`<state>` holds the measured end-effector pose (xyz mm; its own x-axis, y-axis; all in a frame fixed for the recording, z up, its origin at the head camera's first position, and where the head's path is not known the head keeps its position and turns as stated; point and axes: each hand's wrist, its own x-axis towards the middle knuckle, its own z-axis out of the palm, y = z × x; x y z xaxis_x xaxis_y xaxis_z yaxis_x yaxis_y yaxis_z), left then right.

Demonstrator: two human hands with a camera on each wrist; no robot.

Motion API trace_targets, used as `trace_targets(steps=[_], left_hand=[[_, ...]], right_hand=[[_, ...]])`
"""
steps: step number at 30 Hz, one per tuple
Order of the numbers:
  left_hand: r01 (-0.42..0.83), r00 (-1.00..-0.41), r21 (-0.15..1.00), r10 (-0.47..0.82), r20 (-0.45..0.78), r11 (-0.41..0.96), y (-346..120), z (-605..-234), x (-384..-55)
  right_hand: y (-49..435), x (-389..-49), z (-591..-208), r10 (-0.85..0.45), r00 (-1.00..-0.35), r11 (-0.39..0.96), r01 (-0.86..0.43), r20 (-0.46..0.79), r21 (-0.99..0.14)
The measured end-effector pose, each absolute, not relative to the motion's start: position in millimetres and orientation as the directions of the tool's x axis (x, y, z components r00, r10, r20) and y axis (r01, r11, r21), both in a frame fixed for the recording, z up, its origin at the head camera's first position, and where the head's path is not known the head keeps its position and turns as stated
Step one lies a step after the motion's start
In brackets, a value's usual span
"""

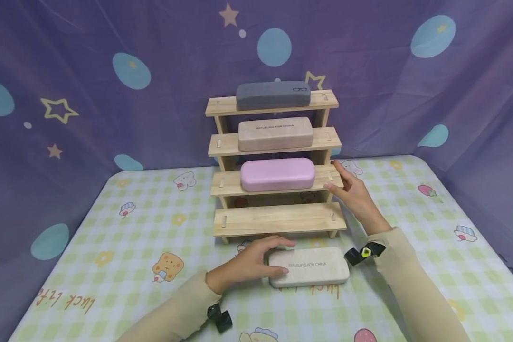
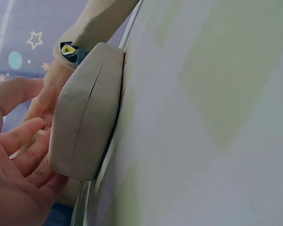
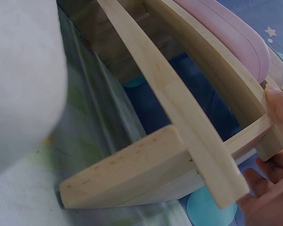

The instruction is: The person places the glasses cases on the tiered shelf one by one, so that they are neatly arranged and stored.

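Observation:
My left hand (image 1: 252, 259) is at the left end of a pale glasses case (image 1: 325, 268) lettered "REFUELING FOR CHINA", which lies on the table before a stepped wooden shelf (image 1: 278, 219). Its thumb overlaps the case's top and the other fingers reach toward the back edge; the left wrist view shows these fingers loosely spread beside the case (image 2: 85, 113). My right hand (image 1: 356, 197) grips the right end of the shelf's second step from the bottom, thumb on top. In the right wrist view its fingers (image 3: 269, 183) sit below that board's end.
Above the bare bottom step, a pink case (image 1: 278, 175), a beige lettered case (image 1: 275, 134) and a grey-blue case (image 1: 273, 95) sit one per step. A checked cloth (image 1: 154, 237) covers the table. Behind hangs a purple curtain (image 1: 175, 38).

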<state>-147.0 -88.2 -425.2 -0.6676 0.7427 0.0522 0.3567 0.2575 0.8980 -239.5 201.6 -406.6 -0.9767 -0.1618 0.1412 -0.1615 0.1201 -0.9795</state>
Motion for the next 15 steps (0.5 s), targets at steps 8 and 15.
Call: trace_targets(steps=[8,15], left_hand=[[0.288,-0.641,0.920,0.767,-0.022,0.267,-86,-431,-147],[0.212,-0.649,0.923,0.752,-0.114,0.322,-86,-437,-148]], right_hand=[[201,-240,-407,-0.162,-0.977,0.128,-0.163,0.142,-0.978],[201,-238,-404,-0.163,-0.977,0.143,-0.158,0.134,-0.977]])
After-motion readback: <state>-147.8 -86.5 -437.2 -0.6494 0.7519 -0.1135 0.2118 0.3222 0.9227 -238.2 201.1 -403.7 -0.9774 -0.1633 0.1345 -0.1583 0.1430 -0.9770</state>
